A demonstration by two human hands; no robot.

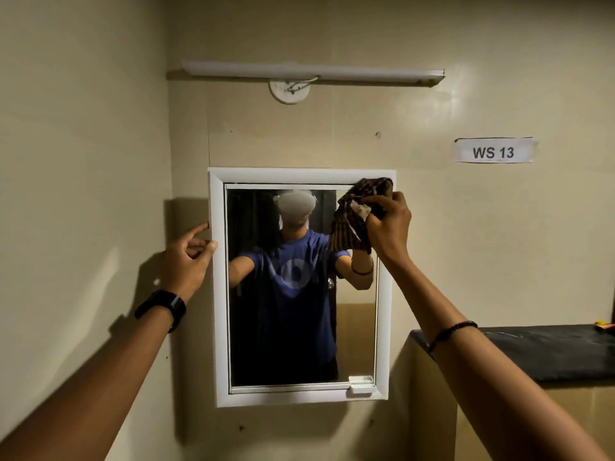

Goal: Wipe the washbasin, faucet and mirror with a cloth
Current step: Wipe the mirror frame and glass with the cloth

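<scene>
A white-framed mirror (219, 294) hangs on the beige wall in front of me. My right hand (389, 224) grips a dark striped cloth (352, 221) and presses it against the mirror's upper right corner. My left hand (188, 257) rests against the frame's left edge, thumb and fingers touching the white border and holding nothing. The glass reflects a person in a blue shirt. The washbasin and faucet are out of view.
A tube light fixture (312, 73) is mounted above the mirror. A paper label reading WS 13 (493, 150) is stuck on the wall at the right. A black countertop (549, 351) juts out at lower right. A small white tab (361, 384) sits on the mirror's lower right.
</scene>
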